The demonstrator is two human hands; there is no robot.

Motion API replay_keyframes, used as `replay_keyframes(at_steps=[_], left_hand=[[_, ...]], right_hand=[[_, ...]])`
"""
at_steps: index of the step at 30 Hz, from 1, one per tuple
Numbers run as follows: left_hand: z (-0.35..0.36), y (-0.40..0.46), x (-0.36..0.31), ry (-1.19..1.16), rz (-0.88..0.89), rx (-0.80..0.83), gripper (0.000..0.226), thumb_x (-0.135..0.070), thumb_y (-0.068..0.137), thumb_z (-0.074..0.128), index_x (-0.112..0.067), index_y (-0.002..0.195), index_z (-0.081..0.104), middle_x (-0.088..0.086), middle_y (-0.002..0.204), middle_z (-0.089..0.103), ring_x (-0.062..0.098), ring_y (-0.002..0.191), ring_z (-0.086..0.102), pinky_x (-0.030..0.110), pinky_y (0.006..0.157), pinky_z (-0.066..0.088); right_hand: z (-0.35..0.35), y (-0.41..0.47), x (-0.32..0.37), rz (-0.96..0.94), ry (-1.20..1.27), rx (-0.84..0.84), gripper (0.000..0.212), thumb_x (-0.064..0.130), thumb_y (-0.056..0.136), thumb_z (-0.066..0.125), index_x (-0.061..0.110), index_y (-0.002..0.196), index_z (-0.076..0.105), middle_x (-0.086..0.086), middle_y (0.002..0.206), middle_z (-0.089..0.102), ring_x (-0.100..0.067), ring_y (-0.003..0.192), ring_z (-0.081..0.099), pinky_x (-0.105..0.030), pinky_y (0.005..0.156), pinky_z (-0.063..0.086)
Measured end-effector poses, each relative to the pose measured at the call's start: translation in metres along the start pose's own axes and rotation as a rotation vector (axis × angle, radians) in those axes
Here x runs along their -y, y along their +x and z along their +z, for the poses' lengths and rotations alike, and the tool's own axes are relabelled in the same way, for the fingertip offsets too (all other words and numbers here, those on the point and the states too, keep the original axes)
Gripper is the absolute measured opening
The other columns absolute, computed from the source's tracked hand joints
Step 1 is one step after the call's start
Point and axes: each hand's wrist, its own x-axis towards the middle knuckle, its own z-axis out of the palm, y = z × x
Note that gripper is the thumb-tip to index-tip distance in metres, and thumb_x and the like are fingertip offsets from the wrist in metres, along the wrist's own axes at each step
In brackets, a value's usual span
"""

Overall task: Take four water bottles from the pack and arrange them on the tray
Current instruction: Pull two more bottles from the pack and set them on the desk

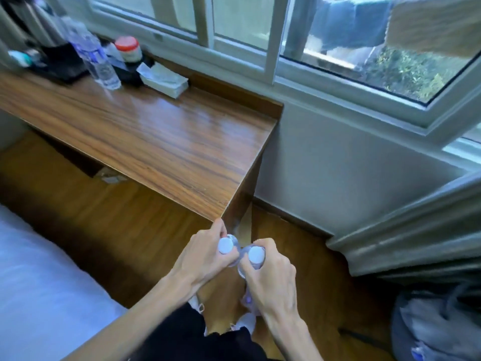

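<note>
My left hand (201, 256) grips the neck of a clear water bottle with a white cap (225, 245). My right hand (270, 267) grips a second white-capped bottle (255, 254) beside it. Both bottles hang upright below the near corner of the wooden desk (161, 136), over the floor and my feet. Two more clear bottles (96, 56) stand at the far left of the desk next to a black tray (65, 66). The pack is hidden below my hands or out of view.
A white tissue box (164, 79) and a red-lidded jar (128, 49) sit by the tray. A window runs behind the desk. A white bed (39, 295) lies at the lower left, a grey bag (437, 327) at the lower right.
</note>
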Motion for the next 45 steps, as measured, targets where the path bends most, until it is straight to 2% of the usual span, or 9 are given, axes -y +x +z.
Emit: replay_keyframes(at_steps=[3, 5, 8, 10, 16, 22, 24, 28, 45], left_hand=[[-0.042, 0.007, 0.02, -0.021, 0.001, -0.061, 0.038, -0.044, 0.077, 0.071, -0.025, 0.083, 0.039, -0.011, 0.061, 0.052, 0.011, 0.049, 0.05, 0.014, 0.043, 0.032], [-0.068, 0.014, 0.036, -0.033, -0.018, -0.097, 0.038, -0.044, 0.075, 0.069, -0.023, 0.08, 0.038, -0.008, 0.058, 0.052, 0.013, 0.05, 0.05, 0.018, 0.043, 0.035], [-0.103, 0.026, 0.064, -0.056, -0.079, -0.168, 0.035, -0.039, 0.071, 0.067, -0.019, 0.076, 0.038, 0.002, 0.061, 0.057, 0.028, 0.06, 0.054, 0.042, 0.054, 0.044], [-0.125, 0.034, 0.085, -0.078, -0.097, -0.197, 0.036, -0.042, 0.07, 0.065, -0.018, 0.076, 0.038, 0.004, 0.063, 0.059, 0.031, 0.063, 0.055, 0.045, 0.056, 0.045], [-0.199, 0.055, 0.14, -0.094, -0.098, -0.242, 0.042, -0.054, 0.068, 0.056, -0.017, 0.079, 0.041, 0.002, 0.065, 0.06, 0.026, 0.062, 0.057, 0.041, 0.053, 0.045], [-0.262, 0.088, 0.183, -0.131, -0.118, -0.266, 0.043, -0.057, 0.07, 0.058, -0.02, 0.075, 0.036, 0.001, 0.061, 0.056, 0.012, 0.05, 0.043, 0.031, 0.045, 0.04], [-0.282, 0.1, 0.196, -0.135, -0.145, -0.278, 0.039, -0.05, 0.073, 0.062, -0.022, 0.073, 0.034, -0.001, 0.06, 0.054, 0.013, 0.052, 0.044, 0.029, 0.046, 0.039], [-0.315, 0.129, 0.228, -0.113, -0.168, -0.283, 0.036, -0.042, 0.076, 0.065, -0.019, 0.075, 0.038, 0.004, 0.064, 0.059, 0.014, 0.053, 0.043, 0.035, 0.048, 0.042], [-0.461, 0.272, 0.367, -0.1, -0.121, -0.238, 0.041, -0.05, 0.073, 0.064, -0.016, 0.076, 0.041, -0.001, 0.062, 0.055, 0.022, 0.06, 0.052, 0.028, 0.048, 0.033]], right_hand=[[0.011, 0.015, 0.047, -0.094, 0.026, -0.01, 0.033, 0.044, 0.08, 0.075, 0.032, 0.096, 0.049, 0.019, 0.078, 0.059, -0.006, 0.063, 0.065, -0.012, 0.059, 0.056], [0.021, 0.029, 0.073, -0.112, 0.037, 0.003, 0.031, 0.042, 0.079, 0.075, 0.031, 0.093, 0.05, 0.017, 0.075, 0.061, -0.006, 0.064, 0.066, -0.012, 0.057, 0.053], [0.034, 0.048, 0.118, -0.138, 0.066, -0.001, 0.026, 0.044, 0.079, 0.072, 0.03, 0.09, 0.052, 0.012, 0.073, 0.067, -0.006, 0.063, 0.065, -0.013, 0.053, 0.047], [0.046, 0.06, 0.147, -0.155, 0.05, -0.004, 0.026, 0.044, 0.078, 0.071, 0.031, 0.085, 0.05, 0.012, 0.067, 0.064, -0.005, 0.061, 0.062, -0.014, 0.053, 0.045], [0.083, 0.099, 0.232, -0.19, 0.055, 0.035, 0.031, 0.045, 0.077, 0.072, 0.03, 0.079, 0.045, 0.011, 0.063, 0.062, -0.009, 0.059, 0.062, -0.027, 0.053, 0.052], [0.12, 0.141, 0.301, -0.245, 0.067, 0.054, 0.034, 0.041, 0.075, 0.075, 0.026, 0.076, 0.044, 0.013, 0.061, 0.059, -0.009, 0.053, 0.054, -0.017, 0.049, 0.037], [0.13, 0.155, 0.323, -0.231, 0.059, 0.075, 0.035, 0.042, 0.075, 0.074, 0.025, 0.075, 0.042, 0.013, 0.06, 0.056, -0.009, 0.053, 0.053, -0.018, 0.048, 0.037], [0.153, 0.186, 0.363, -0.205, 0.052, 0.122, 0.028, 0.046, 0.075, 0.067, 0.023, 0.086, 0.054, 0.01, 0.07, 0.067, -0.011, 0.064, 0.063, -0.031, 0.058, 0.054], [0.273, 0.316, 0.524, -0.101, 0.128, 0.056, 0.03, 0.045, 0.075, 0.067, 0.021, 0.08, 0.049, 0.007, 0.07, 0.067, -0.014, 0.066, 0.062, -0.034, 0.06, 0.053]])
